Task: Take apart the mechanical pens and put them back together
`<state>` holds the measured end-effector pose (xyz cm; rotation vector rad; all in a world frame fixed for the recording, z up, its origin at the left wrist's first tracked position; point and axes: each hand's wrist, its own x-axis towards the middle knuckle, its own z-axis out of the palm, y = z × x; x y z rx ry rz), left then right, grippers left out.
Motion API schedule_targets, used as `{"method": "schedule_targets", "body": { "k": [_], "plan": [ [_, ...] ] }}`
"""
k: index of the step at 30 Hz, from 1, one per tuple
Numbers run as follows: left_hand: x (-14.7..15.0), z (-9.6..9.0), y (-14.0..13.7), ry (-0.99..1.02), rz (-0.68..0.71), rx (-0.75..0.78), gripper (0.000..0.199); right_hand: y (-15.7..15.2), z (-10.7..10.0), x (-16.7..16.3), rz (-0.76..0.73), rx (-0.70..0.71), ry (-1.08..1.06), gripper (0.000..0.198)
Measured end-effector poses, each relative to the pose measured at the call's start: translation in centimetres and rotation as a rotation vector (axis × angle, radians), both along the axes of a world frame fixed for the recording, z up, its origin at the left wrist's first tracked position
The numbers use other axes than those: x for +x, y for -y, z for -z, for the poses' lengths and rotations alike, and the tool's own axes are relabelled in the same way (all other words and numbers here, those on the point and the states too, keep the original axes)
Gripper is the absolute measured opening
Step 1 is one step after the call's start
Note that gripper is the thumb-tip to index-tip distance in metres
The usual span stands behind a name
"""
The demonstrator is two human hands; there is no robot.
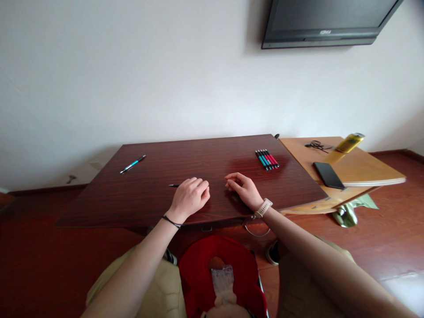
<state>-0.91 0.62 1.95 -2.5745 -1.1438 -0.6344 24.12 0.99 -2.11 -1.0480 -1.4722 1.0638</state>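
My left hand (pixel 190 196) is closed over a pen (pixel 173 185) near the front middle of the dark red-brown table. Only the pen's black end with its pale point shows, sticking out to the left; the rest is hidden under the fingers. To the right of it, my right hand (pixel 243 187) rests low over the tabletop, fingers loosely bent and a little apart from the thumb, with nothing visible in it. A turquoise pen (pixel 133 164) lies alone at the table's left. Several turquoise and pink pens (pixel 266 159) lie side by side in a row at the right.
A light wooden table (pixel 374 165) adjoins on the right, bearing a black phone (pixel 328 175), a yellow can (pixel 350 143) and a dark cable (pixel 317 145). A television (pixel 331 24) hangs on the wall. Below me is a red stool seat (pixel 195 265).
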Motion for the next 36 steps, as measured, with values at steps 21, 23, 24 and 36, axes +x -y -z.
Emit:
{"method": "schedule_targets", "body": {
  "k": [21,23,24,36],
  "plan": [
    [0.2,-0.1,0.3,-0.053,0.154,-0.062,0.025,-0.1,0.4,0.0,0.0,0.013,0.03,0.03],
    [0.2,0.1,0.1,-0.052,0.154,-0.061,0.029,0.0,0.3,0.0,0.0,0.02,0.045,0.029],
    [0.2,0.2,0.1,-0.047,0.153,-0.057,0.029,0.0,0.3,0.0,-0.002,0.024,0.054,0.028],
    [1.2,-0.1,1.3,-0.099,0.285,-0.17,0.03,0.4,-0.1,-0.3,-0.045,0.097,0.168,0.022]
  ]
}}
